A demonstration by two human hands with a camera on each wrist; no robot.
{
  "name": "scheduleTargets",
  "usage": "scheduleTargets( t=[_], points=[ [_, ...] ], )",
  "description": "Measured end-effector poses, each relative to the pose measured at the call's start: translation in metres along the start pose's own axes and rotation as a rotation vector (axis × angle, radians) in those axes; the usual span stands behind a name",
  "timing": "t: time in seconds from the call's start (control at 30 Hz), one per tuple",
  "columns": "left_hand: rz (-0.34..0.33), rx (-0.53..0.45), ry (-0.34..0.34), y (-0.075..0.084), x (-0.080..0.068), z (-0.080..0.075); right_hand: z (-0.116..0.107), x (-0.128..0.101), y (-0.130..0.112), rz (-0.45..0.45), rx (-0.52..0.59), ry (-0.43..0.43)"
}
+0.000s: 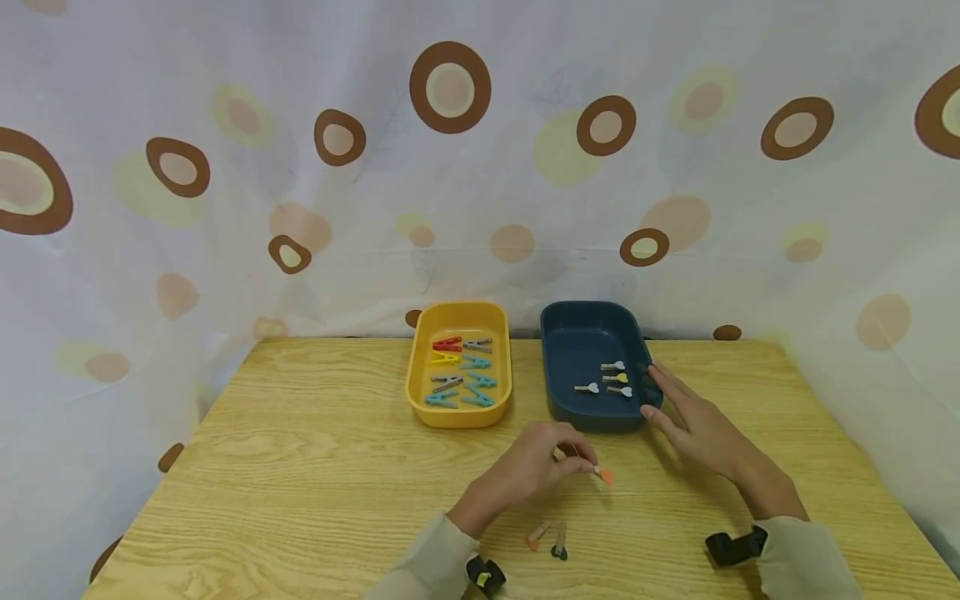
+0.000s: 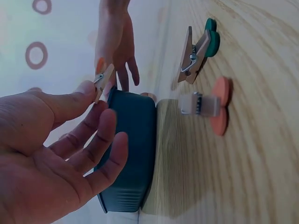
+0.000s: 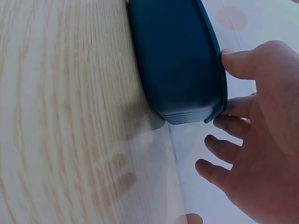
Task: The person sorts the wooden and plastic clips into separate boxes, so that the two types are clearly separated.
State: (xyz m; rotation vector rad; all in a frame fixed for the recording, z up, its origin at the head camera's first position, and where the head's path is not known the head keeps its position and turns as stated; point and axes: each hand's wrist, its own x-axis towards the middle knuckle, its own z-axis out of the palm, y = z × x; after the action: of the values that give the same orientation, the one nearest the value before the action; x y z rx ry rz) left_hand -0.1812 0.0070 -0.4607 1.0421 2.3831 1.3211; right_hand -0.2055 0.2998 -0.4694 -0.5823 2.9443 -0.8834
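My left hand point(image 1: 536, 467) pinches a small wooden clothespin point(image 2: 103, 83) with an orange decoration between thumb and index finger, just in front of the dark blue tray point(image 1: 592, 410). In the left wrist view the other fingers are loosely bent. My right hand point(image 1: 701, 429) rests at the tray's right front corner, its thumb and forefinger touching the rim, the other fingers spread in the right wrist view. Inside the tray lie several wooden clothespins with hearts, white ones and a yellow one point(image 1: 617, 378). On the table near my left wrist are an orange-heart clothespin point(image 2: 220, 106) and a green-decorated clothespin point(image 2: 198, 53).
Left of the blue tray stands a yellow tray point(image 1: 459, 417) holding several plastic clothespins in red, yellow, grey and turquoise. Both trays sit at the back of the wooden table point(image 1: 300, 467), against a white patterned cloth point(image 1: 480, 192).
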Motion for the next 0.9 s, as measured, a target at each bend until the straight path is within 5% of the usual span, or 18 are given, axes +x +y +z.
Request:
scheduleTargets(
  t=[0.23, 0.67, 0.9],
  points=[
    [-0.034, -0.025, 0.068, -0.002, -0.001, -0.007, 0.0, 0.001, -0.001, -0.003, -0.009, -0.002],
    [-0.075, -0.04, 0.038, -0.006, -0.001, -0.015, -0.001, 0.002, 0.0, -0.005, -0.017, -0.017],
    [-0.032, 0.035, 0.145, -0.003, 0.001, -0.02, -0.001, 0.002, 0.0, 0.019, -0.032, -0.026]
  ],
)
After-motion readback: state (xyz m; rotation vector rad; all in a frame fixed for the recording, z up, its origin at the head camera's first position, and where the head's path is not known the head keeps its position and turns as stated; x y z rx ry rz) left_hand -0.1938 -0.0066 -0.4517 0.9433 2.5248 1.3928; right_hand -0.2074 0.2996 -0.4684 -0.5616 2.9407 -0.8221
